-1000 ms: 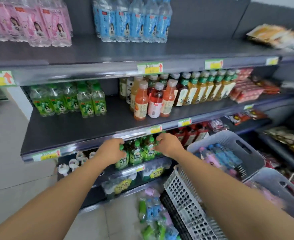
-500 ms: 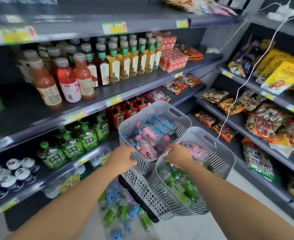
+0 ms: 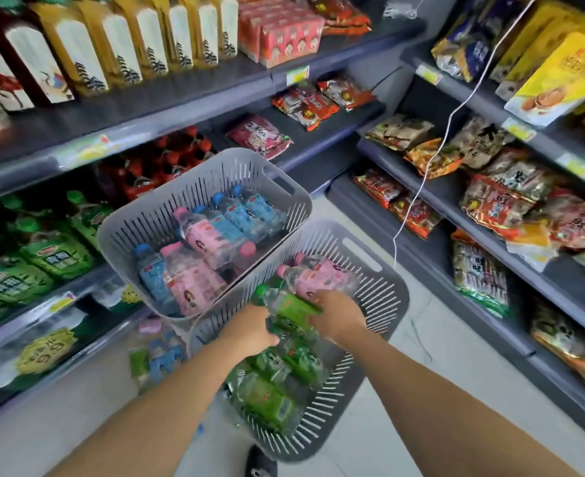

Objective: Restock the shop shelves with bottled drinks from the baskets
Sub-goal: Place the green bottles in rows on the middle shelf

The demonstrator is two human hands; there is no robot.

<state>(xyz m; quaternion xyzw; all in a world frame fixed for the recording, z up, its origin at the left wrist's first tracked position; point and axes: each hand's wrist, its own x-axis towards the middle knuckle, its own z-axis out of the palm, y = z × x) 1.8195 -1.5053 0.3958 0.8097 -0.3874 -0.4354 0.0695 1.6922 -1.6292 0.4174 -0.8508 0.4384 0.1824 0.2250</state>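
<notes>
While our left hand point(image 3: 252, 331) curls its fingers round a green bottle point(image 3: 289, 306) in the lower basket point(image 3: 385, 287), at 5 o'clock of the upper basket point(image 3: 129, 232) | right hand point(image 3: 340, 316) at the bottle's 3 o'clock, grip hidden, we cannot tell | we judge it full, heavyish, slick, squashy: hold mid-body.

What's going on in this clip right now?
A person is reaching into the nearer grey basket, stocked mostly with green-labelled bottles. The left grip and right grip both curl round green-labelled bottles at the top of the pile. The farther basket holds pink and blue bottles, none touched. Nothing is being placed on the shelves at this moment.
</notes>
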